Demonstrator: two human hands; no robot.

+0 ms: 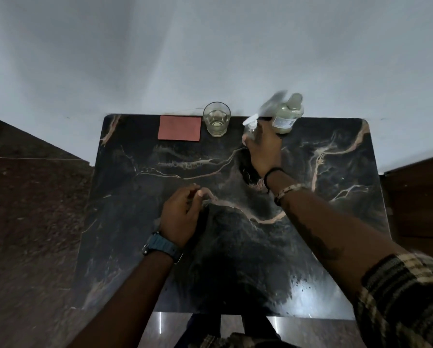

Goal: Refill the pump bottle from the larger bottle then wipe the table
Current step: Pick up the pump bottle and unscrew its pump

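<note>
— Nearest?
— Checked sleeve (406, 292) on the right arm; a watch (160, 244) on the left wrist.
— Hands?
— Left hand (181, 217) hovers over the dark marbled tabletop (135, 172), fingers loosely curled, holding nothing. Right hand (264, 149) is clamped on the pump bottle (252, 128) at the far edge; its white pump head is blurred.
— Larger bottle?
— Bottle (287, 114) stands just beside it, against the wall, pale liquid inside. Its label is too small to read.
— Anything else?
— Glass (216, 119) and pink cloth (179, 128) further left.
</note>
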